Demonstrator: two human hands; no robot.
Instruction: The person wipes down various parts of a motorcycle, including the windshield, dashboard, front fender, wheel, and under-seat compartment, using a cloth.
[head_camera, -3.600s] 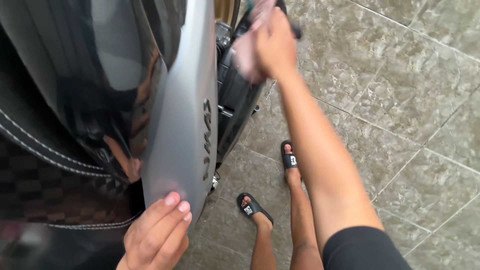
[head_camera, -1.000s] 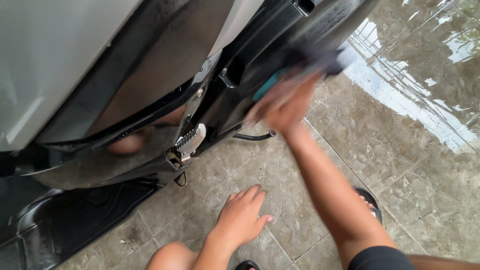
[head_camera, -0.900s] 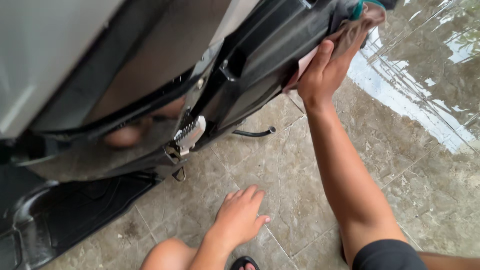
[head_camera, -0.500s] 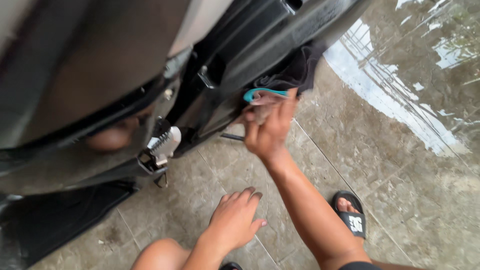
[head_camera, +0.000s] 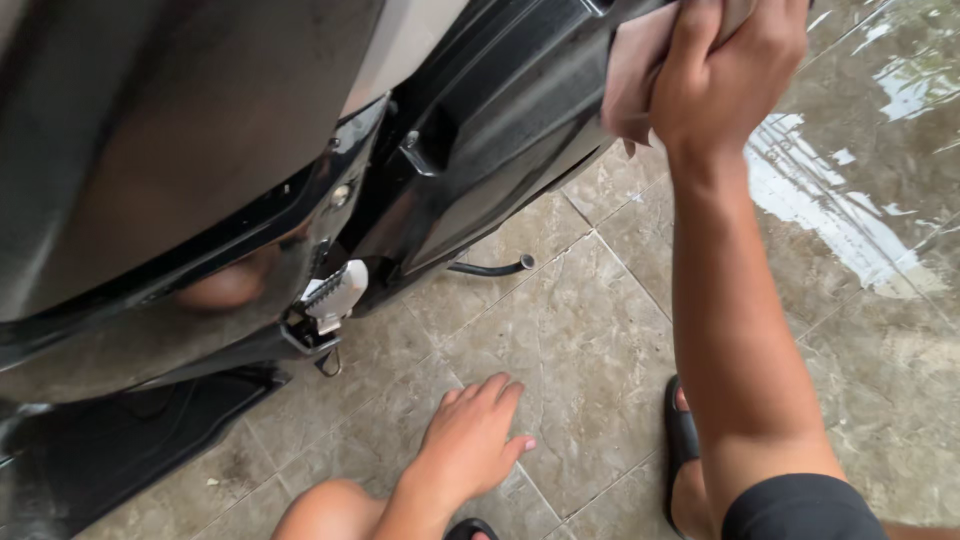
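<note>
Showing a floor (head_camera: 590, 350) of large mottled grey-brown stone tiles with thin grout lines, dry beneath the person and wet and reflective to the right of the raised right hand (head_camera: 725, 75), where a pale bright patch glares off the water. No table or bench is in view; the things rest on the floor itself.

The scooter (head_camera: 300, 170) fills the upper left. Its upper side panel is smooth, dull grey-brown and glossy enough to give a blurred reflection; below it runs a black plastic lower panel (head_camera: 500, 120) with moulded ridges and a wet sheen. A ribbed silver footpeg (head_camera: 335, 290) juts out well left of and below the right hand, and a thin black rod (head_camera: 490, 268) points outward beneath the panel. A black ribbed footboard (head_camera: 120, 450) lies at the lower left.

The right hand, at the top edge, has its grip closed in a fist on a pinkish-brown cloth (head_camera: 630, 75), which is bunched and pressed against the black lower panel just left of the knuckles. The cloth's upper part is cut off by the frame.

The left hand (head_camera: 475, 440) rests over the person's knee, near the bottom centre, its grip loosely spread and holding nothing. A black sandal (head_camera: 682, 440) shows below the right forearm.
</note>
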